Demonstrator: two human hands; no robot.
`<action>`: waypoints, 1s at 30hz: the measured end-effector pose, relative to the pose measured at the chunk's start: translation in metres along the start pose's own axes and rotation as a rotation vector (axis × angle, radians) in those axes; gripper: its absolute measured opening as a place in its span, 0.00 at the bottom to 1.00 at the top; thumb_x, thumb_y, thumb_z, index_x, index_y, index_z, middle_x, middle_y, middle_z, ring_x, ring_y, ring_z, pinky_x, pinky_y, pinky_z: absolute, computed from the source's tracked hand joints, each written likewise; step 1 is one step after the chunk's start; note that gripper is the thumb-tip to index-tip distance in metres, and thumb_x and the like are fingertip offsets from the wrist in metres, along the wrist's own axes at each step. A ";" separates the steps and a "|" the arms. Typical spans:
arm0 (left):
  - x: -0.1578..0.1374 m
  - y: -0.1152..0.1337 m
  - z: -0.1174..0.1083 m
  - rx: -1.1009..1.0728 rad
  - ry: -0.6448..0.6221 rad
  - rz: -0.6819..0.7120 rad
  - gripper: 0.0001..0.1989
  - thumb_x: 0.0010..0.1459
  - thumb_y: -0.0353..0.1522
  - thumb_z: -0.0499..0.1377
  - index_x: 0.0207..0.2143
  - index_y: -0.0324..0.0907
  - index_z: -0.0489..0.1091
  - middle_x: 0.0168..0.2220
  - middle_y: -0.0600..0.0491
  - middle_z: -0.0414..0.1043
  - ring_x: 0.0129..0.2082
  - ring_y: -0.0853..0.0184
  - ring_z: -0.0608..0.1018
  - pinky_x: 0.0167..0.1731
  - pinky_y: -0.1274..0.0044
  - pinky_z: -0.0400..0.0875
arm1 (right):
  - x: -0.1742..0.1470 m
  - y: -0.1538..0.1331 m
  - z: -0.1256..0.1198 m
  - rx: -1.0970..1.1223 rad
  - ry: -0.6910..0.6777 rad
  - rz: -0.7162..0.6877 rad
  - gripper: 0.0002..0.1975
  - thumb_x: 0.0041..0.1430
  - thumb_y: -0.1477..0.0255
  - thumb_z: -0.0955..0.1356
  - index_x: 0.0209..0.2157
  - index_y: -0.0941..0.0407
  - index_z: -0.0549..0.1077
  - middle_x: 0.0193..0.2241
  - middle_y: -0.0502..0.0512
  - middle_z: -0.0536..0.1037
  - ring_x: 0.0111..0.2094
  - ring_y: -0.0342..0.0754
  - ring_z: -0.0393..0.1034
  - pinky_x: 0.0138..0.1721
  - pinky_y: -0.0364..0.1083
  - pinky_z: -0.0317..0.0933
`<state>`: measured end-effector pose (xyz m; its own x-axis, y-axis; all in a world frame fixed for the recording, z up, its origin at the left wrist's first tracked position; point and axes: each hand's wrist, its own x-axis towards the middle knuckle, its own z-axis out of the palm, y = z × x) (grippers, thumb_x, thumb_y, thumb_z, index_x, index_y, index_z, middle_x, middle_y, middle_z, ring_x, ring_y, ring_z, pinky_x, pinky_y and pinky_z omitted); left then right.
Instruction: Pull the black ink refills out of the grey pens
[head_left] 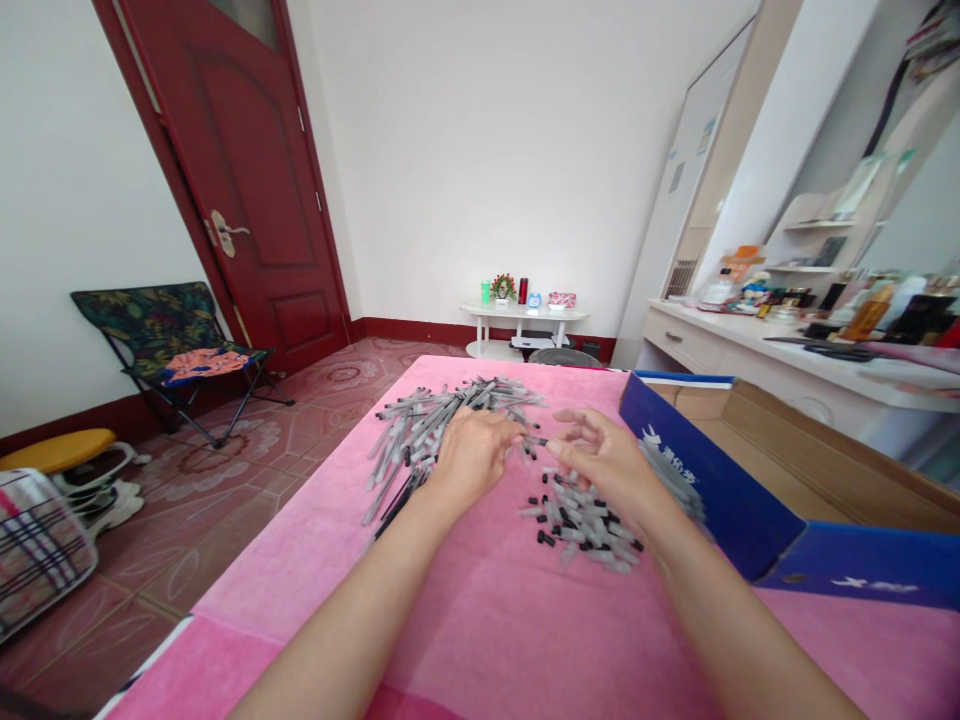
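Between my two hands runs a short dark stretch of a pen [535, 441]. My left hand [474, 452] is closed around one end, its fingers hiding most of the barrel. My right hand [604, 458] pinches the other end between thumb and fingertips, the other fingers loosely bent. Whether a cap sits under that pinch is too small to tell. A heap of grey, clear-barrelled pens [420, 425] lies behind and left of my left hand. Below my right hand is a pile of translucent pen caps [589, 525] with black ends. More pens [675, 480] lie partly hidden beyond my right wrist.
A pink cloth [480, 620] covers the table. To the right stands an open blue cardboard box [709, 470], its raised side beside the pens. Farther off are a dressing table [720, 345], a low white table [517, 312], a folding chair [180, 330] and a red door [247, 180].
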<state>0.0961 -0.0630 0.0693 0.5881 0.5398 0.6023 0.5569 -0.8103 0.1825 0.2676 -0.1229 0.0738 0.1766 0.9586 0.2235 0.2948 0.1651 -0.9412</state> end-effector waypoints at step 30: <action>0.000 0.003 0.000 0.058 -0.032 0.007 0.10 0.56 0.30 0.51 0.35 0.46 0.72 0.29 0.53 0.72 0.34 0.67 0.71 0.35 0.75 0.56 | 0.004 0.012 0.006 -0.052 0.037 -0.050 0.11 0.41 0.70 0.70 0.29 0.59 0.68 0.23 0.51 0.73 0.22 0.42 0.67 0.20 0.39 0.59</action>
<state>0.0975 -0.0652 0.0701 0.6102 0.5415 0.5783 0.5850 -0.8002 0.1321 0.2668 -0.1155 0.0619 0.1943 0.9401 0.2800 0.3520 0.1996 -0.9145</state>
